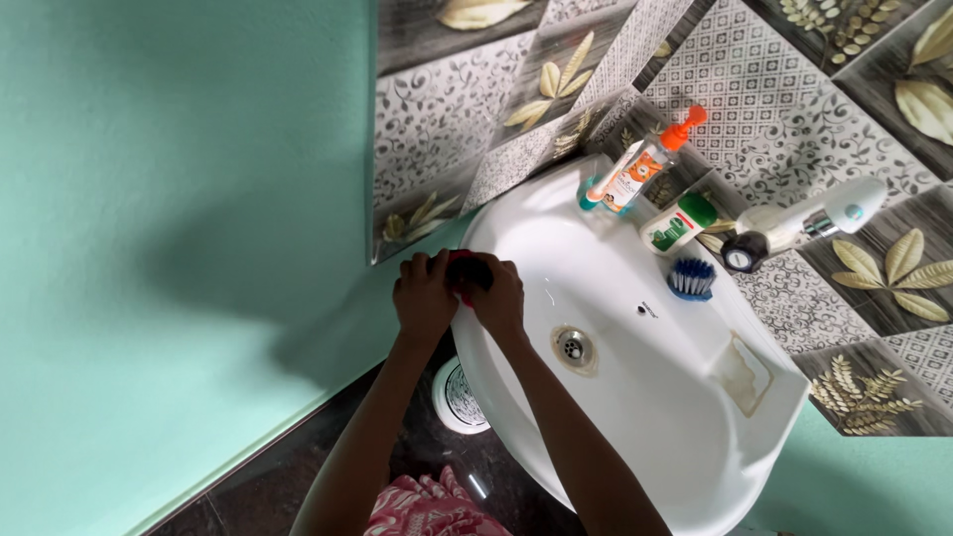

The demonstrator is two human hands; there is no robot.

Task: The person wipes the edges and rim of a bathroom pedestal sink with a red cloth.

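Head view, one entry. White basin (635, 397): both hands at its left rim, touching each other. L hand (425, 298) and R hand (499, 298) curled narrow round a small red-and-dark item (469, 270), prob. a scrubber; kind not clear. Item sits on the rim edge, betw. the fingers. Drain (573, 346) at bowl centre. Back ledge: pump bottle w/ orange top (650, 159), white-green tube (679, 222), blue brush (692, 279). White tap (804, 226) at back right. Judgement: rim scrubbing goes best w/ firm two-hand grip, short strokes along the edge, item kept flat so it doesn't slip off to the floor.
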